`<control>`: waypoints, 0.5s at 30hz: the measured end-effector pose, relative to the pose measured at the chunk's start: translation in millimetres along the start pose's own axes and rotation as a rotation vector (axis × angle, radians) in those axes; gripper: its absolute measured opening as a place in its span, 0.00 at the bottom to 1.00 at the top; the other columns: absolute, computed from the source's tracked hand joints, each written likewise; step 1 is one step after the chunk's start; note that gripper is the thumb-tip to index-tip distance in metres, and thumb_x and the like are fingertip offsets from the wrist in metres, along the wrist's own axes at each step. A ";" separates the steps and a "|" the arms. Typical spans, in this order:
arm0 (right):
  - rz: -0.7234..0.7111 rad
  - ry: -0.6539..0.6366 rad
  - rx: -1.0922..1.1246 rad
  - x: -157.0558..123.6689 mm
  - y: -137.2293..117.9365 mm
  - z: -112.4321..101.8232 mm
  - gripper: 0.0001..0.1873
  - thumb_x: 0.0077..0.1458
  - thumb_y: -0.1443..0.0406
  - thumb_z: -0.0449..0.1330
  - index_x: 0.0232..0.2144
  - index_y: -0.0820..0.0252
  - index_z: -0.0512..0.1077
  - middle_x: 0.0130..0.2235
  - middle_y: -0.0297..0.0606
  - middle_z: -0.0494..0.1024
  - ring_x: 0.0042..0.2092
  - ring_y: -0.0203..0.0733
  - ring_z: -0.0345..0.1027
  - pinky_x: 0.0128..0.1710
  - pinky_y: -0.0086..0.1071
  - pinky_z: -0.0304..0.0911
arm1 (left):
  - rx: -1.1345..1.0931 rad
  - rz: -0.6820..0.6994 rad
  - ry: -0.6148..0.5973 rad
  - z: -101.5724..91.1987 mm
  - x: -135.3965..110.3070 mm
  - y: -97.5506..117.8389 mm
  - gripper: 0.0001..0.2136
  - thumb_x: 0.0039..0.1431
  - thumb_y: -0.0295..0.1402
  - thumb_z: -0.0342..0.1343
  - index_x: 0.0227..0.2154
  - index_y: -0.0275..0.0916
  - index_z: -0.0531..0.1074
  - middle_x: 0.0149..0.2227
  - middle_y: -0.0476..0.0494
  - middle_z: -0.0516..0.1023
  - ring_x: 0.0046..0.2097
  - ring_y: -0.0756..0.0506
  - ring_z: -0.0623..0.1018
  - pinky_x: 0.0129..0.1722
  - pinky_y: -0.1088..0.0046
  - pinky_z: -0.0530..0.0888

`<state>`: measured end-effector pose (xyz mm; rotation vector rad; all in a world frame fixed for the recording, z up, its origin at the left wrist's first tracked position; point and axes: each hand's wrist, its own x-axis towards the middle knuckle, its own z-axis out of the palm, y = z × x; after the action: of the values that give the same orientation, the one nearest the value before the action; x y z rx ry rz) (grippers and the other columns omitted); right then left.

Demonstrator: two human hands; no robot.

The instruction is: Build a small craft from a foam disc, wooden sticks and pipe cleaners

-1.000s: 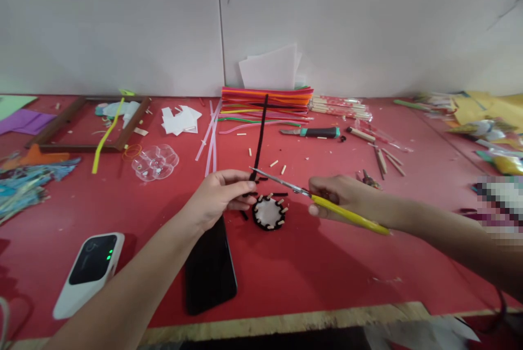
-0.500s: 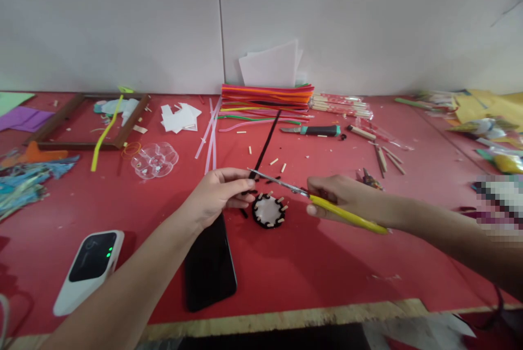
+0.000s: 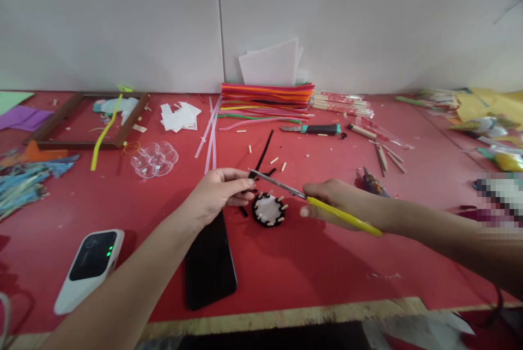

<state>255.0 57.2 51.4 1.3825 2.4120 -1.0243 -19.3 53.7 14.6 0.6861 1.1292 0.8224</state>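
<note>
My left hand (image 3: 218,193) pinches the near end of a black pipe cleaner (image 3: 263,152) that slants away over the red table (image 3: 310,274). My right hand (image 3: 341,200) grips yellow-handled scissors (image 3: 314,201), their blades reaching left to the pipe cleaner beside my left fingertips. Just below the blades lies a small white disc (image 3: 268,209) ringed in black with short wooden pegs sticking out.
A black phone (image 3: 210,263) lies under my left wrist, a white device (image 3: 90,269) with green lights at near left. Behind: coloured pipe cleaner stack (image 3: 267,97), utility knife (image 3: 312,130), clear straws (image 3: 211,135), wooden sticks (image 3: 382,157), plastic flower tray (image 3: 154,159), wooden frame (image 3: 87,121).
The black pipe cleaner has tilted from near upright down to the right and now looks shorter. The scissors stayed at its base; both hands barely shifted.
</note>
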 end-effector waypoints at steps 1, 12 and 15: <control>0.009 0.000 -0.001 0.6 -0.9 0.7 0.28 0.62 0.39 0.50 0.27 0.55 0.59 0.24 0.31 0.66 0.26 0.35 0.57 0.26 0.31 0.49 | 0.013 0.003 0.006 0.1 0.0 0.1 0.03 0.55 0.24 0.67 0.31 0.34 0.79 0.27 0.47 0.82 0.26 0.53 0.80 0.27 0.81 0.79; 0.324 0.271 -0.048 4.6 9.4 -16.2 0.31 0.54 0.34 0.54 0.26 0.54 0.61 0.22 0.33 0.69 0.25 0.39 0.63 0.25 0.32 0.53 | 0.649 0.481 0.200 -3.5 3.4 -9.4 0.05 0.55 0.32 0.67 0.35 0.41 0.80 0.35 0.43 0.85 0.39 0.43 0.83 0.39 0.70 0.78; 0.442 0.374 -0.145 9.5 23.0 -16.1 0.23 0.58 0.42 0.57 0.29 0.54 0.66 0.27 0.39 0.76 0.28 0.45 0.70 0.27 0.34 0.57 | 0.844 0.620 0.232 -6.3 4.6 -14.6 0.04 0.57 0.33 0.64 0.36 0.44 0.81 0.37 0.43 0.85 0.40 0.41 0.83 0.43 0.67 0.75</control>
<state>271.4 81.7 48.1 2.0714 2.1851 -0.5077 -21.3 50.2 -1.5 1.7379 1.5080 0.9409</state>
